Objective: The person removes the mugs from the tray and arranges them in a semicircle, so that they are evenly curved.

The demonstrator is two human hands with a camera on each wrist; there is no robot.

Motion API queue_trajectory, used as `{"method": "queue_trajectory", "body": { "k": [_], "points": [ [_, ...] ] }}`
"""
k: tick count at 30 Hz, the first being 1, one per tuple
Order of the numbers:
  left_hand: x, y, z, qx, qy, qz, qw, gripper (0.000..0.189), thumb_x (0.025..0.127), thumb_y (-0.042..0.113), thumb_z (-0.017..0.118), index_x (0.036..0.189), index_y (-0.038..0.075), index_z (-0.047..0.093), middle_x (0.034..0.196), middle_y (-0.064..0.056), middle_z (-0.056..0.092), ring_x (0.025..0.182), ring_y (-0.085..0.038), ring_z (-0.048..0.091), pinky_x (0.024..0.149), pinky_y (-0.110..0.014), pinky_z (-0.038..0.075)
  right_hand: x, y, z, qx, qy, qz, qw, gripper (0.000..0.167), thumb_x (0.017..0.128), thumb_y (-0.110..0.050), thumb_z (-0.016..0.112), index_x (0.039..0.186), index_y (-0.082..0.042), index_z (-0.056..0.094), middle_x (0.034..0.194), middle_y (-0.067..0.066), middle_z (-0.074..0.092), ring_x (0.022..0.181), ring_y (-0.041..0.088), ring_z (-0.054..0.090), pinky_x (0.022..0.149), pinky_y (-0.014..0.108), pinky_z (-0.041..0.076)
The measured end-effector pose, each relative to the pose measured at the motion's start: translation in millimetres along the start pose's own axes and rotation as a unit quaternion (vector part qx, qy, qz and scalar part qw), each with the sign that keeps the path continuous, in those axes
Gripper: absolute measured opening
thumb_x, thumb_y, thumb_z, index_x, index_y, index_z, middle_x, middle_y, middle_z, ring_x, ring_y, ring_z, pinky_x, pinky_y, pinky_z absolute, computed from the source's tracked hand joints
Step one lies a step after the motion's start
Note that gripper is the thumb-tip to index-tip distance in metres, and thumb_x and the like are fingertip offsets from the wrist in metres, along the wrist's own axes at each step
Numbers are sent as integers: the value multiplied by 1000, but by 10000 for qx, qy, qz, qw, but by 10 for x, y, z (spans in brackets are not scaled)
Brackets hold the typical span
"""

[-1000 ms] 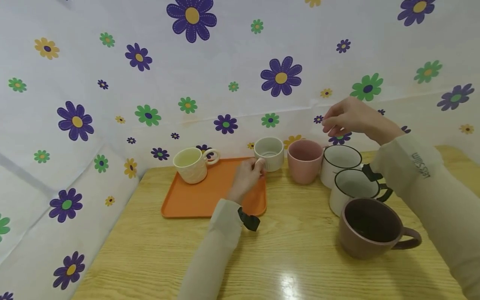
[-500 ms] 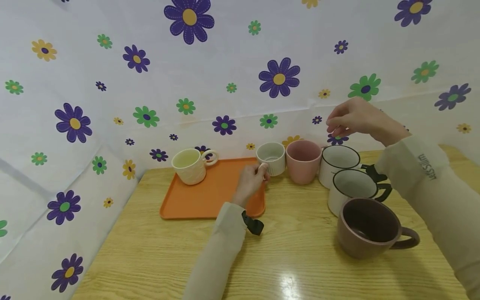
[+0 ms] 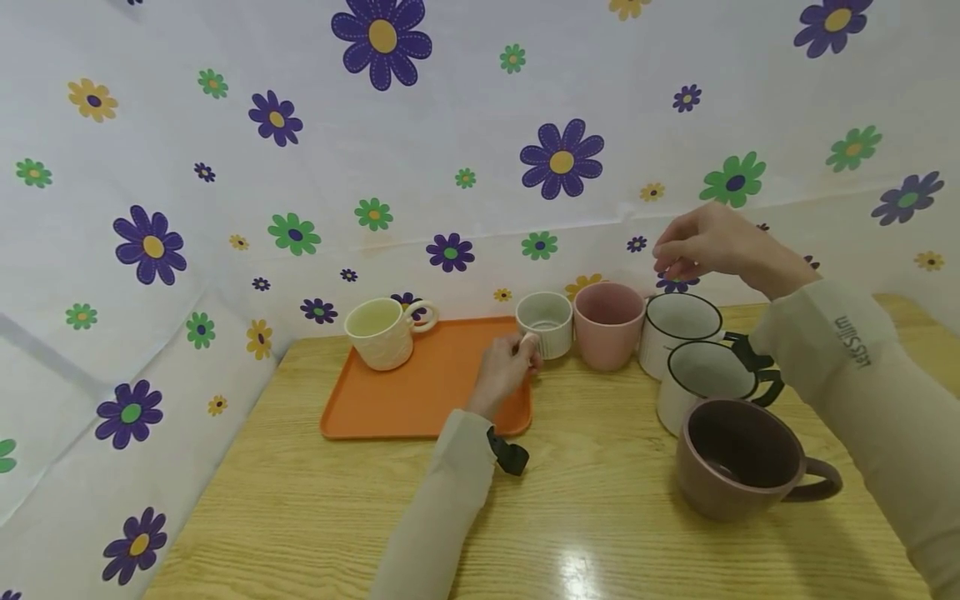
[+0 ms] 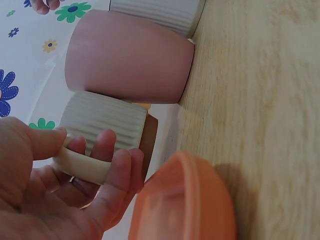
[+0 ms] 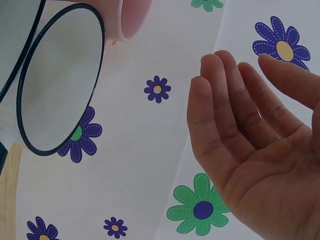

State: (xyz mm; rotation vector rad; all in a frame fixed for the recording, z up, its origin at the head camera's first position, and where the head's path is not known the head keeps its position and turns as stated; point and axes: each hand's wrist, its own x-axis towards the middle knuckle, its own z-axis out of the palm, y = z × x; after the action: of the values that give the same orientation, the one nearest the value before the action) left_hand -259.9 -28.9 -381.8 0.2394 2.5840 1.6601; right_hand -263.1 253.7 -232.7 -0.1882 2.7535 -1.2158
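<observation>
My left hand [image 3: 504, 371] grips the handle of a small white ribbed mug [image 3: 551, 333], thumb on top and fingers curled through and under it. The left wrist view shows the ribbed mug [image 4: 105, 117] upright, right beside the pink mug [image 4: 130, 57]. That mug's base sits close over the table, near the corner of the orange tray [image 4: 200, 200]. Raised behind the white mug with a black rim [image 3: 678, 321], my right hand [image 3: 708, 242] holds nothing. In the right wrist view its fingers are relaxed and slightly bent, with the palm bare.
A cream mug [image 3: 381, 342] stands at the tray's [image 3: 405, 408] back left. On the right, a second black-rimmed mug [image 3: 693, 396] and a large brown mug [image 3: 720, 483] form a line toward me. A flowered cloth [image 3: 450, 200] hangs right behind the wooden table [image 3: 585, 483].
My left hand has brought the ribbed mug slightly right and down, closer to the pink mug. My right hand has shifted slightly to the right.
</observation>
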Motion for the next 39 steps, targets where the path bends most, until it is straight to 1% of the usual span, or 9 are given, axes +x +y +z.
{"method": "queue_trajectory", "body": {
  "k": [8, 11, 14, 16, 21, 24, 28, 34, 39],
  "points": [
    [-25, -8, -36, 393, 120, 79, 9991, 32, 106, 25, 56, 84, 4, 67, 74, -4, 65, 64, -12, 49, 56, -23, 36, 22, 26, 39, 33, 27, 31, 10000, 29, 104, -14, 59, 118, 12, 61, 92, 9, 72, 74, 15, 66, 68, 22, 56],
    [-22, -27, -40, 268, 132, 55, 9995, 31, 106, 24, 56, 86, 3, 67, 75, -3, 66, 68, -12, 57, 58, -22, 42, 27, 34, 48, 47, 12, 19, 10000, 29, 104, -14, 59, 118, 12, 60, 92, 9, 72, 74, 15, 65, 69, 22, 56],
    [-16, -42, -32, 47, 137, 16, 9999, 31, 106, 22, 55, 85, 2, 66, 77, -5, 67, 73, -19, 66, 60, -21, 48, 26, 47, 49, 49, -13, 44, 10000, 30, 104, -14, 58, 120, 12, 59, 94, 12, 72, 75, 15, 66, 69, 22, 56],
    [-15, -39, -28, 7, 126, 21, 9999, 30, 106, 21, 55, 85, 1, 65, 77, -6, 68, 74, -20, 67, 61, -21, 49, 23, 61, 47, 38, -17, 73, 10000, 31, 104, -14, 58, 121, 12, 59, 95, 12, 72, 76, 15, 66, 70, 22, 56],
    [-17, -19, -12, 230, 28, 236, 9995, 31, 107, 21, 55, 86, 2, 67, 75, -7, 66, 64, -11, 53, 56, -20, 39, 13, 94, 43, 114, 14, 65, 9999, 30, 104, -12, 58, 119, 13, 58, 89, 7, 71, 74, 14, 66, 69, 22, 57],
    [-14, -20, 2, 301, -20, 337, 9990, 32, 107, 20, 54, 84, 2, 66, 73, -9, 64, 61, -10, 46, 55, -21, 34, 9, 99, 47, 99, 16, 40, 9999, 30, 104, -13, 58, 120, 13, 59, 91, 9, 72, 74, 14, 66, 70, 23, 57],
    [-17, -4, 27, 377, -54, 291, 9989, 32, 107, 20, 52, 86, 1, 66, 73, -7, 63, 61, -10, 47, 54, -21, 35, 0, 95, 47, 40, 21, 56, 10000, 31, 104, -13, 58, 120, 13, 59, 94, 12, 71, 75, 15, 65, 70, 22, 57],
    [-19, 15, 98, 640, -128, 383, 9971, 32, 107, 19, 53, 87, 1, 69, 74, -6, 68, 64, -13, 59, 54, -19, 40, -13, 103, 48, 133, 58, 87, 9999, 29, 103, -12, 59, 117, 13, 59, 87, 5, 71, 73, 14, 66, 68, 22, 57],
    [-11, -10, 157, 544, -85, 365, 9978, 31, 107, 19, 54, 85, 2, 69, 74, -5, 68, 64, -9, 56, 57, -20, 40, -18, 111, 34, 131, 68, 74, 9999, 29, 103, -12, 59, 117, 13, 60, 87, 5, 71, 73, 14, 67, 69, 23, 57]
  ]
}}
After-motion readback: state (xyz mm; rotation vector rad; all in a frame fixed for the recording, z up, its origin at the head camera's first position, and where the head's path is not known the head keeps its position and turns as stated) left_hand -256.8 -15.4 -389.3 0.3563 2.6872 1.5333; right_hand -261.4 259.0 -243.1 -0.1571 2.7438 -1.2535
